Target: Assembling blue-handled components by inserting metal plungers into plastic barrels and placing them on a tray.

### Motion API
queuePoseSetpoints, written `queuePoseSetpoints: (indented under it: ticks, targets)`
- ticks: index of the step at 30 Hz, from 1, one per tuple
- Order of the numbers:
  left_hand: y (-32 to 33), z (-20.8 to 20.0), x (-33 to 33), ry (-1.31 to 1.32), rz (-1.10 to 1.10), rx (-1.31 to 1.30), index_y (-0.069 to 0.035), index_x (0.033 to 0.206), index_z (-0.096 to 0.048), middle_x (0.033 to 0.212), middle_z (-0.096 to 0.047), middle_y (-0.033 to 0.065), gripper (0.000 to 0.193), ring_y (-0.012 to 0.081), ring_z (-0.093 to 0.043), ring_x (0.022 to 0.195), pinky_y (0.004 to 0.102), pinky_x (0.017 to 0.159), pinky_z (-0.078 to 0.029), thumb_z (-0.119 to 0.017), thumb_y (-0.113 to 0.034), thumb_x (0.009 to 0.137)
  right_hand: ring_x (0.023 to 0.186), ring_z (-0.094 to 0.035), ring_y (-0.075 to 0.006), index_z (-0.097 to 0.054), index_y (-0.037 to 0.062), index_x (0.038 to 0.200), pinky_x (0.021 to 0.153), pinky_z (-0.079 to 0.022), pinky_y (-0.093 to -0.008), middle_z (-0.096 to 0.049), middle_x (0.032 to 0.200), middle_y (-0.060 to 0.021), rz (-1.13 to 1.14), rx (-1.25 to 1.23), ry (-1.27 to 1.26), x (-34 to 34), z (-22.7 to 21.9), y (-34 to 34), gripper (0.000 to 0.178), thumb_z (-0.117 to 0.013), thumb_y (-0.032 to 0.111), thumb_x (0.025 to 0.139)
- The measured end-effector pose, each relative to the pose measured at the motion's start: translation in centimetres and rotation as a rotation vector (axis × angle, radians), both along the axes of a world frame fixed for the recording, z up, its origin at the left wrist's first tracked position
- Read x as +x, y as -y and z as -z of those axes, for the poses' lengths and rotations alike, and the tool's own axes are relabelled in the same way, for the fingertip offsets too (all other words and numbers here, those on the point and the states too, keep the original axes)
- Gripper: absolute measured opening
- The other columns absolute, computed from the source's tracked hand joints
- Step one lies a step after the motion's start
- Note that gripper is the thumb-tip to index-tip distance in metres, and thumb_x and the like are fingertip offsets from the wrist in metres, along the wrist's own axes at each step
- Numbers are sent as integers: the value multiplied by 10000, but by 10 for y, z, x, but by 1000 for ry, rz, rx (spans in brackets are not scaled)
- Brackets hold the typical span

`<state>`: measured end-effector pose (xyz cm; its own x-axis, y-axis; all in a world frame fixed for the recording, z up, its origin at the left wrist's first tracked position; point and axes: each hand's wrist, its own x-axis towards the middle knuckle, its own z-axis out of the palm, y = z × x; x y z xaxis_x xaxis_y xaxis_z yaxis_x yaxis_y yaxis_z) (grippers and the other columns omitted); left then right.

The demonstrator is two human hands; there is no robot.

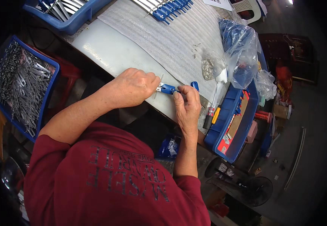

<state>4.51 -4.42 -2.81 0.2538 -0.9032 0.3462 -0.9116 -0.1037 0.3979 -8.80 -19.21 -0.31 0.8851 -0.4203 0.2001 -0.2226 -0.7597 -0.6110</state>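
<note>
A row of similar blue pieces [168, 12] across the counter [107, 47] looks done; the full bin [49, 92] of metal parts [26, 84] suggests many remain. The current piece [168, 89], blue with a silvery end and thin crosswise rod [156, 93], seems unfinished. It sits above the counter's near edge, the left hand's [133, 87] grip clenched on its metal end, the right's [188, 105] pinching its blue end.

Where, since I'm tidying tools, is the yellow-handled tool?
In the head view, the yellow-handled tool lies right of the right hand, between the red-and-black screwdriver and the blue bin.
</note>
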Motion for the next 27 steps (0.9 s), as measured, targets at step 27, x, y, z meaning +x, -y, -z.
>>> queuePoseSetpoints:
  ticks: [27]
  targets:
    - [-19,-44,-19,21,57,-63,-39,815,-487,635,-468,82,157,254,-528,555,352,482,-421,-582,-100,707,509,-355,-21,-577,-4,829,446,-283,-176,-446,599,45,26,403,184,-15,-11,-23,190,-549,181,867]
